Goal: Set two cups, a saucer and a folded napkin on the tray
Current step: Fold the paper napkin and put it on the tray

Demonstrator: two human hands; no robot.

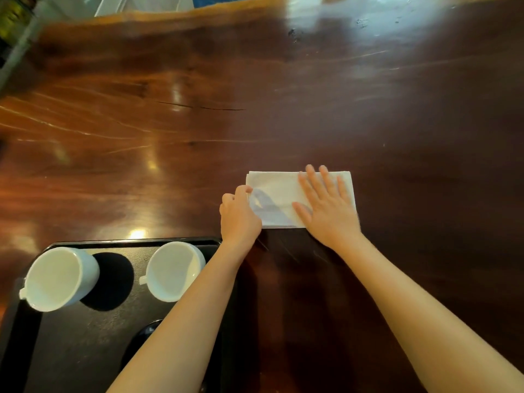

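A white napkin (pixel 279 191), folded into a rectangle, lies on the dark wooden table to the right of the tray. My right hand (pixel 326 207) presses flat on its right half with fingers spread. My left hand (pixel 239 217) pinches the napkin's left edge with curled fingers. The black tray (pixel 85 344) sits at the lower left. Two white cups stand on it: a taller one (pixel 58 279) at the left and a wider one (pixel 173 270) near its right side. A dark saucer (pixel 141 336) shows on the tray, partly hidden under my left forearm.
The glossy wooden table (pixel 255 95) stretches far ahead and to both sides. Its far edge runs along the top of the view, with pale floor beyond. A dark crack marks the wood at the middle.
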